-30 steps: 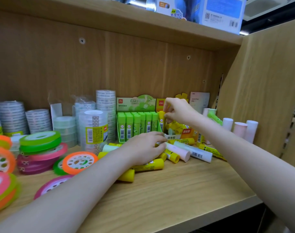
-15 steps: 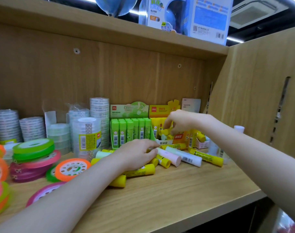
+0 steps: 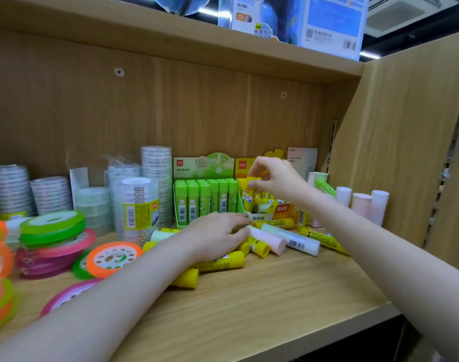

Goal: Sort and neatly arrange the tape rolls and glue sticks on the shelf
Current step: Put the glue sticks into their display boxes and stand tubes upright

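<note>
So the shelf [image 3: 275, 304] is split already: tape rolls [image 3: 53, 226] stacked and piled on the left, glue sticks on the right, and the green box [image 3: 205, 197] is full and tidy, so leave it alone. The yellow box [image 3: 265, 205] next to it is where you're working, I'd say you're slotting loose sticks back in upright. Drop each one straight down, cap up, label forward, and don't let it lean on the green row's divider. The loose sticks [image 3: 220, 262] lying in front of the boxes roll easy, so keep them corralled and feed one at a time instead of grabbing a bunch. Your left hand [image 3: 215, 236] is lying over that pile, fingers [image 3: 239, 227] curled down on the sticks, looks like it's gripping one or two but can't tell exactly how many. Your right hand [image 3: 275, 178] is up over the yellow box, thumb and fingertips narrowed to a pinch on the top of a yellow stick [image 3: 250, 194].
</note>
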Tool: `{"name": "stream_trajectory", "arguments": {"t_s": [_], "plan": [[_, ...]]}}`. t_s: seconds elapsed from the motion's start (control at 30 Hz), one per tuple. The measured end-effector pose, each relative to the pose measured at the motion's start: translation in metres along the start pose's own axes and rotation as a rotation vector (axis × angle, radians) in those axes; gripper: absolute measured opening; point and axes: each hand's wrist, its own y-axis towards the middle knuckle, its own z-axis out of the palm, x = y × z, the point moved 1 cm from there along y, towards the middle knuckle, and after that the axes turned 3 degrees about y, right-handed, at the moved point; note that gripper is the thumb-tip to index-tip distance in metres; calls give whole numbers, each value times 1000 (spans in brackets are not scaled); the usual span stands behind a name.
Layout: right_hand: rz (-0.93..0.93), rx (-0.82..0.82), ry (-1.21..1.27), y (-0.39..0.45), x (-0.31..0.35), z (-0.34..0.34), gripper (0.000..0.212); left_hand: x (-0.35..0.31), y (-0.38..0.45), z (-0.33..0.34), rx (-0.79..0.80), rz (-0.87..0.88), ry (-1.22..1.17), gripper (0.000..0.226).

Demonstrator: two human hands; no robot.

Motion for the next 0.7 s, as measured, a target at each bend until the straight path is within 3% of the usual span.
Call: {"name": "stream_trajectory", "arguments": {"t_s": [0.23, 0.33, 0.47, 0.6, 0.7], "plan": [[3, 75, -77, 1, 7, 5, 5, -1, 0, 0, -16, -4, -23, 42], [27, 213, -20, 3, 4, -12, 11, 2, 0, 1, -22, 4, -26, 42], [57, 197, -242, 12, -5, -29, 25, 4, 1, 2, -18, 9, -15, 42], [109, 438, -469, 15, -5, 2, 10, 3, 0, 2, -17, 11, -12, 42], [147, 463, -480, 18, -7, 7, 32, 3, 0, 2, -20, 7, -20, 42]]}}
